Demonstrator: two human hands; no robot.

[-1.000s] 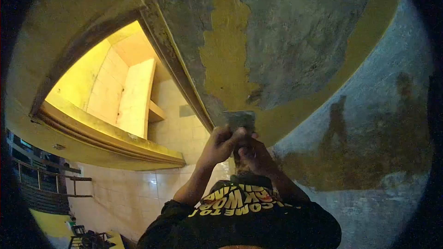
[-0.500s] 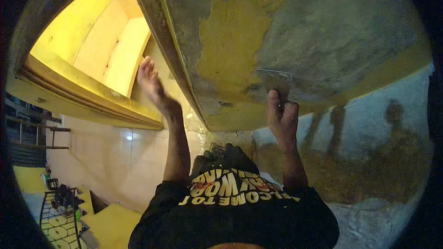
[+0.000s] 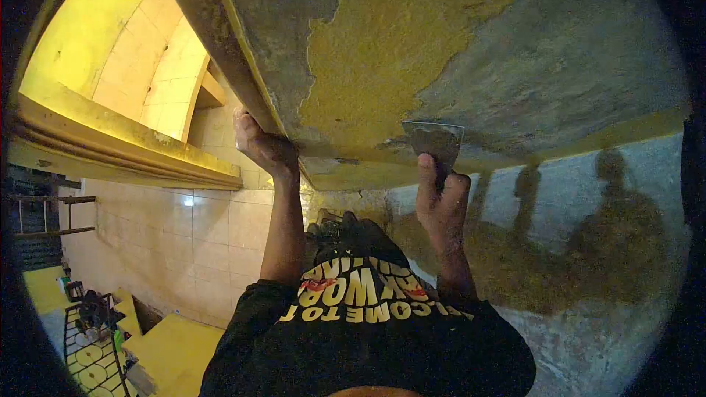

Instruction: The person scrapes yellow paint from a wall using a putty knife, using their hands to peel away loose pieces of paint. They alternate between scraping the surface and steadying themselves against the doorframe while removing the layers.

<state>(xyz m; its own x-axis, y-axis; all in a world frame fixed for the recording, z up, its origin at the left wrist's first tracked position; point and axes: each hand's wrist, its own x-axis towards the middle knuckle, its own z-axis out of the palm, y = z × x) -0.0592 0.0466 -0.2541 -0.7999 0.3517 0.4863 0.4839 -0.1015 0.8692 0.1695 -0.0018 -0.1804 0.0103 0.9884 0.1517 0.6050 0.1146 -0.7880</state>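
Holding a scraper at two o'clock, clasped in the right grip at four.
Pointing it toward twelve, near the lower end of a yellow patch on the grey wall. Placing the left grip at ten o'clock, by the opening's frame; cannot tell whether clasping it.

Grey scraper, patchy yellow-and-grey wall, black shirt, pale-yellow lettering
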